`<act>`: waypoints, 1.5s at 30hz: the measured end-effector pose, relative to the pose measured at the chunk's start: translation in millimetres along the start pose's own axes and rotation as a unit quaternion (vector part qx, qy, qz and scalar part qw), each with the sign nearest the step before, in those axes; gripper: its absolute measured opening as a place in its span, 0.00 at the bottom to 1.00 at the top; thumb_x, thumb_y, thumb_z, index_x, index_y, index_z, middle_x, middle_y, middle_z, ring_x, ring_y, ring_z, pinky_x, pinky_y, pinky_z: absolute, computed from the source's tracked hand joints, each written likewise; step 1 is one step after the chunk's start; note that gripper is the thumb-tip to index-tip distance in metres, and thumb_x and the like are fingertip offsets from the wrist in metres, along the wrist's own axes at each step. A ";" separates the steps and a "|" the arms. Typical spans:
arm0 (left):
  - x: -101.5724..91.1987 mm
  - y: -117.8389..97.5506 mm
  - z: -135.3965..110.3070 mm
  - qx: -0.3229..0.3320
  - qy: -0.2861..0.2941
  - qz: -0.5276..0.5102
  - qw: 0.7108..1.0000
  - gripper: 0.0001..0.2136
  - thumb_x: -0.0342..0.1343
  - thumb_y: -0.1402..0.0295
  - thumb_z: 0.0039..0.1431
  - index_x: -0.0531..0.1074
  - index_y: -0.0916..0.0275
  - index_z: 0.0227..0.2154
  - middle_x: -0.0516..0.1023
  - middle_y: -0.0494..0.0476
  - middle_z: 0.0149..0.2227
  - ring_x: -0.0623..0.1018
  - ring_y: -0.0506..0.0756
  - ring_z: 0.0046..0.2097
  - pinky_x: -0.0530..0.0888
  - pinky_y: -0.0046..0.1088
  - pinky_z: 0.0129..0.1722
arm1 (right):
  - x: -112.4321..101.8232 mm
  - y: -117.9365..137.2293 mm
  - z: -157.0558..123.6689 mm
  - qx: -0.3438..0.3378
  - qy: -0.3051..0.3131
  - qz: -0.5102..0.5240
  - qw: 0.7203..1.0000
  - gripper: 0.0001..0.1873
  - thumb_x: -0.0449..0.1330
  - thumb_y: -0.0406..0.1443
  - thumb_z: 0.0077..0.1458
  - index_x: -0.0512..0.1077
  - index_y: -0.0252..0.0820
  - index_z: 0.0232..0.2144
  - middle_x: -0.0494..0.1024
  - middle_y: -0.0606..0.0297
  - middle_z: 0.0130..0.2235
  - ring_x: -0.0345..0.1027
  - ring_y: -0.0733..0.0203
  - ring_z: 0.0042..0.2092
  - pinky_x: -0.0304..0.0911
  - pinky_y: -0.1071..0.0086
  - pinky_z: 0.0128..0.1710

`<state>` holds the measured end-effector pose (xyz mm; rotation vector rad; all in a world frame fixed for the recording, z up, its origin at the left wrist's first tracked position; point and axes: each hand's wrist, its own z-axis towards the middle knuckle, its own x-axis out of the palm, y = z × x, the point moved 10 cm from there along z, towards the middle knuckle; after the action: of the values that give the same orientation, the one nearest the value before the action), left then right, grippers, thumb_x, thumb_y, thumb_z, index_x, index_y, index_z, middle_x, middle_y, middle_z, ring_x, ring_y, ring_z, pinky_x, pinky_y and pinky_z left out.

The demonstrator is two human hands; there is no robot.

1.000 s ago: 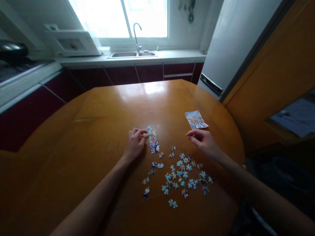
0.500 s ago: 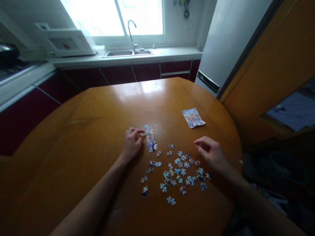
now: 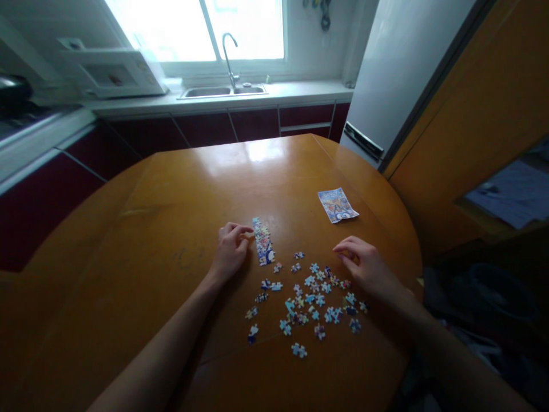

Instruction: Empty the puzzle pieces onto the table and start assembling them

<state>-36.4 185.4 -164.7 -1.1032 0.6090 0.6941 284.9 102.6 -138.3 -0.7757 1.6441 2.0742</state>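
Note:
A narrow assembled strip of jigsaw puzzle [image 3: 263,241] lies on the wooden table. At its left edge rests my left hand [image 3: 232,246], fingers loosely bent, with the index fingertip touching or very near the strip; it grips nothing. Over the right side of the table is my right hand [image 3: 361,262], thumb and fingers slightly apart with nothing visible between them. Loose puzzle pieces [image 3: 319,299] are scattered below and left of it. A few separate pieces [image 3: 253,333] lie nearer my left forearm. Beyond my right hand sits a creased picture sheet [image 3: 338,206].
The rounded wooden table [image 3: 184,194] fills the middle of the view. Behind it runs a counter with a sink [image 3: 210,91], a tap [image 3: 229,60] and a white microwave [image 3: 114,74]. A fridge [image 3: 394,74] stands at the right, beside a wooden panel [image 3: 484,103].
My right hand has shifted slightly left and up, over the table. My left hand, the strip and the loose pieces look unchanged.

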 end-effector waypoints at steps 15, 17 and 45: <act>-0.3 -0.3 1.0 0.007 -0.004 0.011 1.000 0.12 0.49 0.74 0.55 0.77 0.60 0.36 0.71 0.59 0.39 0.70 0.61 0.47 0.70 0.42 0.51 | -5.1 -9.1 -61.5 0.058 0.003 0.001 0.998 0.07 0.58 0.38 0.61 0.77 0.48 0.35 0.77 0.59 0.40 0.73 0.53 0.42 0.68 0.61 0.41; -0.1 -0.2 1.0 0.009 -0.005 0.010 1.000 0.12 0.49 0.75 0.54 0.77 0.60 0.36 0.71 0.59 0.40 0.70 0.61 0.47 0.70 0.42 0.51 | -13.1 -14.3 -63.8 0.064 -0.025 -0.018 0.998 0.06 0.58 0.37 0.60 0.77 0.48 0.35 0.78 0.59 0.40 0.73 0.52 0.43 0.68 0.61 0.42; 0.3 -0.4 0.3 -0.003 -0.005 -0.005 1.000 0.10 0.50 0.74 0.56 0.77 0.60 0.35 0.71 0.58 0.40 0.69 0.60 0.47 0.69 0.42 0.51 | 17.1 5.4 -68.7 0.079 0.073 0.057 0.993 0.07 0.58 0.36 0.62 0.76 0.43 0.37 0.76 0.61 0.40 0.71 0.58 0.41 0.66 0.66 0.41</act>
<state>-35.9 185.6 -164.6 -1.1073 0.5933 0.6933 281.0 34.0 -156.1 -0.8152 1.9464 1.9720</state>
